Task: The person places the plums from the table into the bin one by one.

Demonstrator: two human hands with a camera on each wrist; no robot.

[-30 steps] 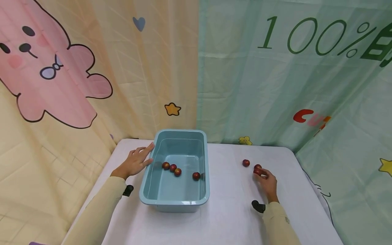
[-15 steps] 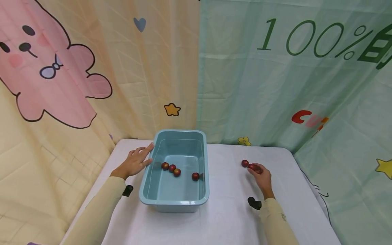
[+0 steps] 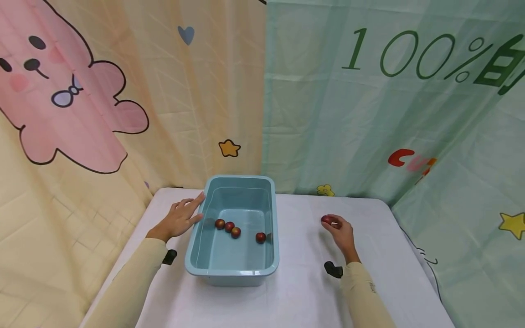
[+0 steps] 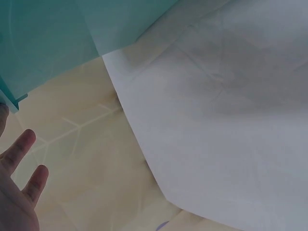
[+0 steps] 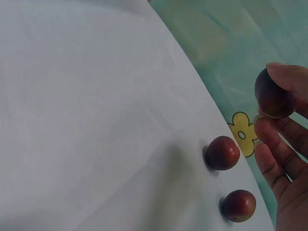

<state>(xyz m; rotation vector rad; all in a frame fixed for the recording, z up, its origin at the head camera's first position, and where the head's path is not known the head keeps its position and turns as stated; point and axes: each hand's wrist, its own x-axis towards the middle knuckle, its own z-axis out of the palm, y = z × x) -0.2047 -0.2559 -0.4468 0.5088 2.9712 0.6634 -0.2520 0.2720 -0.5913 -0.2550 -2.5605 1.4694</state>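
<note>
My right hand [image 3: 342, 233] pinches a dark red plum [image 5: 274, 94] between thumb and fingers, lifted over the right part of the table. Below it in the right wrist view, two more plums, one [image 5: 223, 153] beside the other [image 5: 239, 205], lie on the white cloth. The head view shows them mostly hidden by the hand. My left hand [image 3: 177, 221] rests with spread, straight fingers against the left rim of a light blue plastic basin [image 3: 229, 272]. Several plums lie on the basin's floor, most grouped at the left and one plum [image 3: 260, 238] near the right wall.
The basin stands on a table with a white cloth [image 3: 299, 291], left of its middle. Patterned curtains [image 3: 311, 114] hang close behind the table and along both sides. A black wrist camera [image 3: 333, 269] sits at the right sleeve.
My right hand has moved left across the table with the plum, from beside the rear plums to over the leftmost one. The left hand and the basin have stayed in place.
</note>
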